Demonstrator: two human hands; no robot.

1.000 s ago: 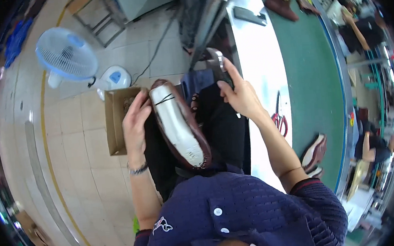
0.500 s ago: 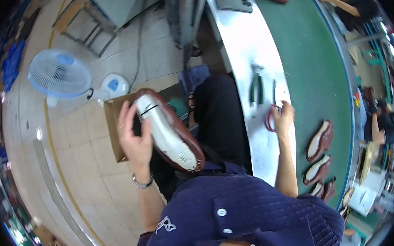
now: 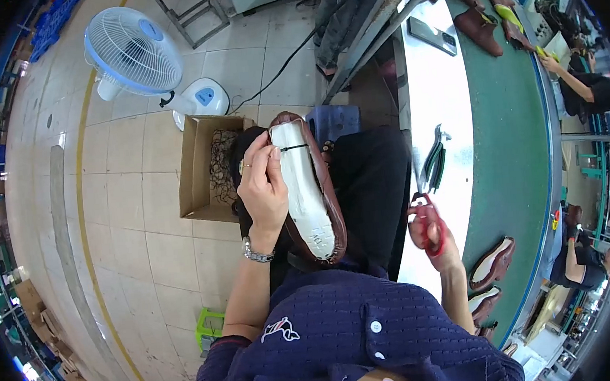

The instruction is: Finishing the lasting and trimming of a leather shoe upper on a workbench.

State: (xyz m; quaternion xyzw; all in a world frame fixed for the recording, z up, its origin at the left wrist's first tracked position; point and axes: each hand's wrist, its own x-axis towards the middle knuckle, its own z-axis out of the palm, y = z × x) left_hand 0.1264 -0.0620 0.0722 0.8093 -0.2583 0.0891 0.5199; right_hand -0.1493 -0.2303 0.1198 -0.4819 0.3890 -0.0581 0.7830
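A brown leather shoe with a long white underside (image 3: 306, 190) lies bottom up on the person's black-trousered lap, its long axis running away from the body, the far end leaning slightly left. A thin black cord (image 3: 295, 147) crosses the white face near that far end. The left hand (image 3: 264, 194) is far the nearer to it: thumb and fingertips are drawn close together at the cord's left end, though whether they pinch the cord cannot be told.

The right hand (image 3: 441, 248) is well apart, to the right of the shoe beyond the thigh, closed around the handles of red-handled metal scissors (image 3: 432, 218). Their blades point away from the body, roughly along the shoe's length rather than across toward the cord. Dark-green-handled pliers (image 3: 435, 162) rest just beside the blades on a shiny metal bench (image 3: 444, 93).

The left forearm rises from below, palm turned toward the shoe; the right forearm slants slightly leftward up to the scissors.
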